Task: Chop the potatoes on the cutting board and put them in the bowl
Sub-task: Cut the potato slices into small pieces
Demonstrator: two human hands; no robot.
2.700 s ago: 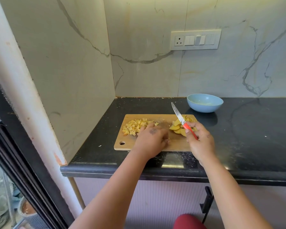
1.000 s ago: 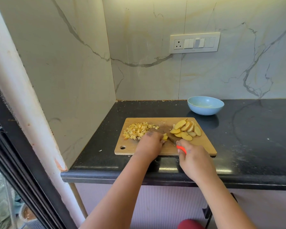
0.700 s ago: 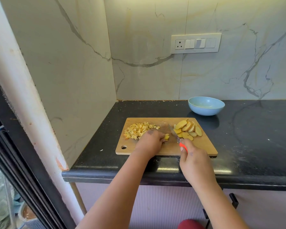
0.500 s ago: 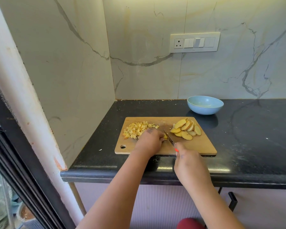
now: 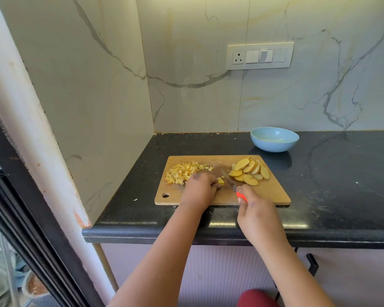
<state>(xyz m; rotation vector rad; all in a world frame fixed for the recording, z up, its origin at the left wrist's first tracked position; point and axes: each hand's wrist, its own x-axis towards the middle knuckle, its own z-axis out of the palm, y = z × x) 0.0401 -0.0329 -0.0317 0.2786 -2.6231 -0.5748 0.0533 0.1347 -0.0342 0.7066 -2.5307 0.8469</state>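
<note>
Yellow potato piece (image 5: pixel 220 181) pinched in left grip (image 5: pixel 200 191); right grip (image 5: pixel 256 212) clasps knife (image 5: pixel 235 189) just beside.

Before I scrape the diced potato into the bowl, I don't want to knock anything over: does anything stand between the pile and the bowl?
Yes: the potato slices lie heaped on the cutting board between the diced potato and the bowl.

Left hand (image 5: pixel 200 190) palm down, fingers curled over a potato piece (image 5: pixel 220 181); right hand (image 5: pixel 256 212) grips the knife (image 5: pixel 235 189), both forearms extended forward
</note>
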